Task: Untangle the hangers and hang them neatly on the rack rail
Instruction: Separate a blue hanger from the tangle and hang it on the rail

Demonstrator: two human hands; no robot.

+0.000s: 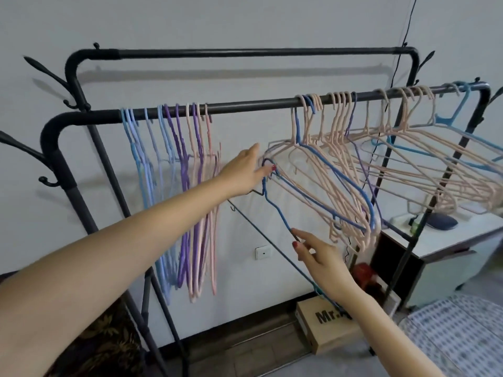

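A black rack's front rail (245, 106) carries a neat row of blue, purple and pink hangers (174, 186) hanging straight down on the left. On the right, a tangled bunch of pink and blue hangers (353, 172) fans out sideways. A dark blue hanger (283, 220) is off the rail, tilted in front of the tangle. My left hand (245, 172) pinches its hook beside the bunch's left tips. My right hand (321, 262) pinches its lower arm between thumb and forefinger.
A higher rear rail (245, 52) holds nothing. A thin diagonal brace (253, 227) crosses behind the held hanger. A cardboard box (329, 327) sits on the floor below, a white cabinet (449, 240) stands at the right, and a patterned bed (462, 327) lies at lower right.
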